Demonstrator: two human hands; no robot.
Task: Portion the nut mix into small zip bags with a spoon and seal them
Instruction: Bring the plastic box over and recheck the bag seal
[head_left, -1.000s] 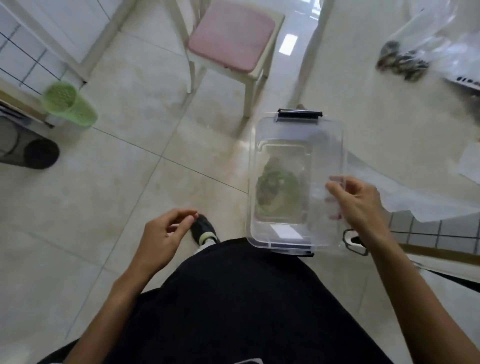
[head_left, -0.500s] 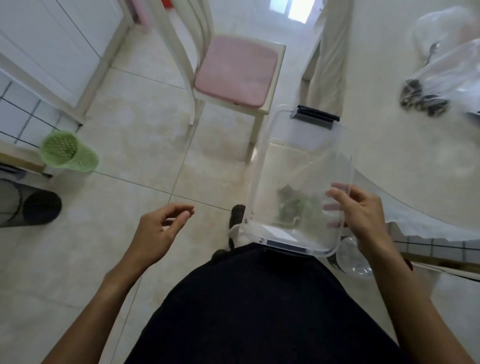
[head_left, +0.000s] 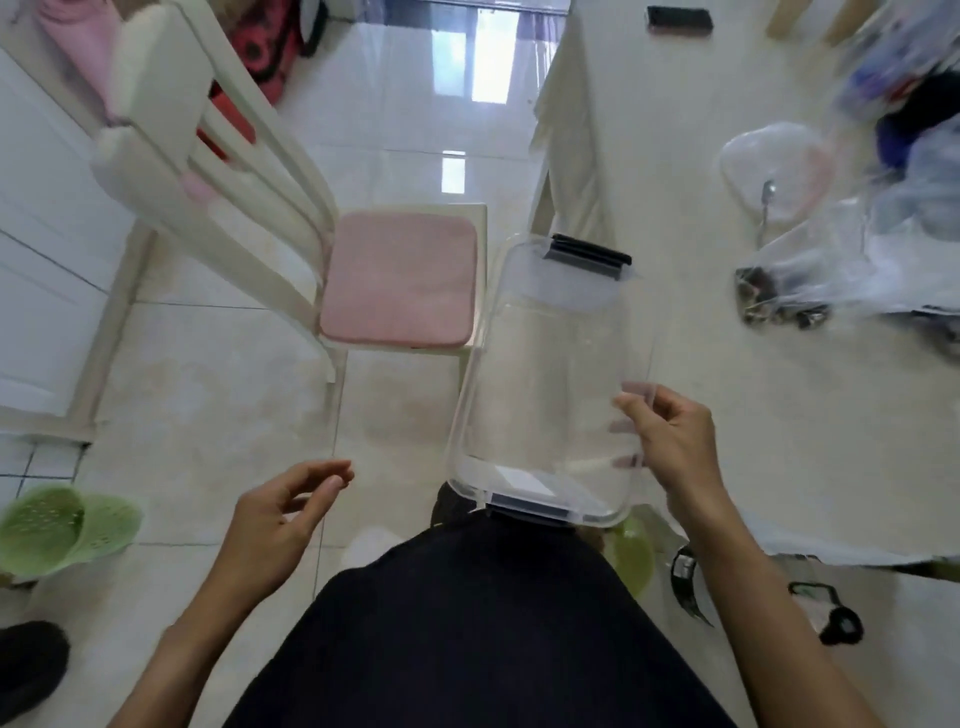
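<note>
A clear lidded container is gripped by the right hand beside the table's near edge, the left hand loosely curled and empty; portioning is judged not yet begun, so setting it down by the nut-mix bag is called for.

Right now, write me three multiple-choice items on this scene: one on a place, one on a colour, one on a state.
1. Where is the spoon?
A. on the chair
B. on the table
C. in the left hand

2. What colour is the chair cushion?
A. pink
B. blue
C. black

3. How is the clear container held?
A. by both hands
B. by the left hand alone
C. by the right hand alone

Key: B, it lies on the table; A, plainly pink; C, the right hand grips its edge while the left hand holds nothing.
</note>
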